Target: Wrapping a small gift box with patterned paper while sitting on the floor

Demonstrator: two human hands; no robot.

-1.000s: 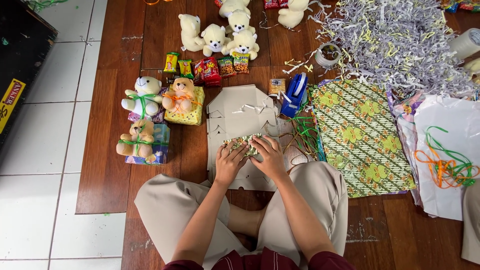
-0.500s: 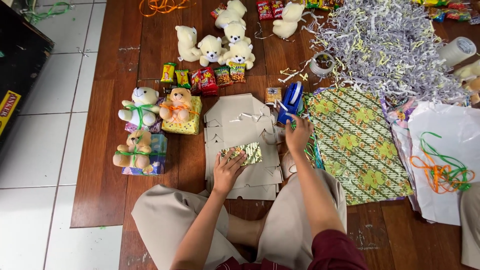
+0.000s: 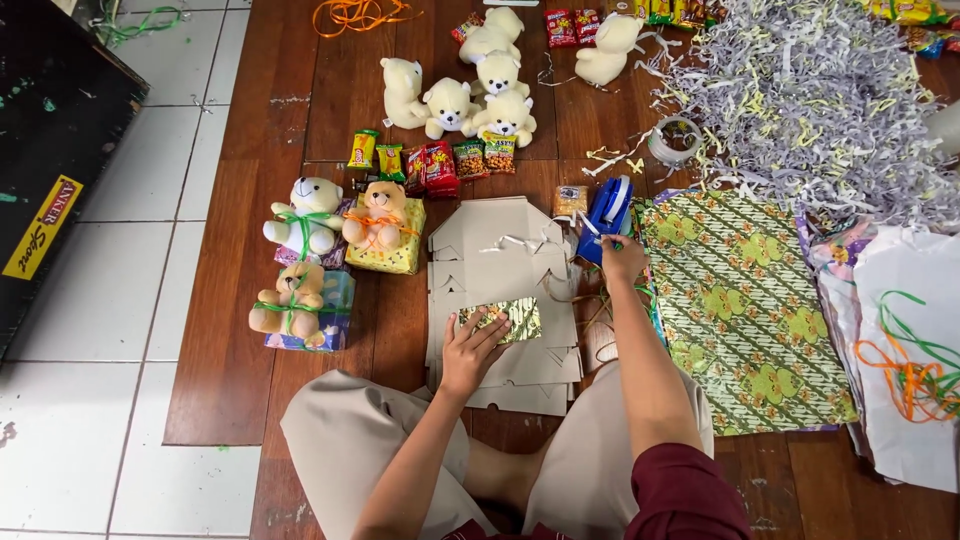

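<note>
On box (image 3: 500,260), left hand (image 3: 470,350) flat (right (image 3: 622,255) perhaps pinching)

cream teddy bears (image 3: 470,85), snack packets (image 3: 430,165), shredded paper (image 3: 810,100)

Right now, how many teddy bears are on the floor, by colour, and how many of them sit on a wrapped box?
White bears: 6
Tan bears: 2
Total: 8
Bears on wrapped boxes: 3

The small wrapped packet (image 3: 500,320) lies on the flat cardboard (image 3: 500,270), tape dispenser (image 3: 607,212) right, teddy bears (image 3: 320,260) left.
</note>
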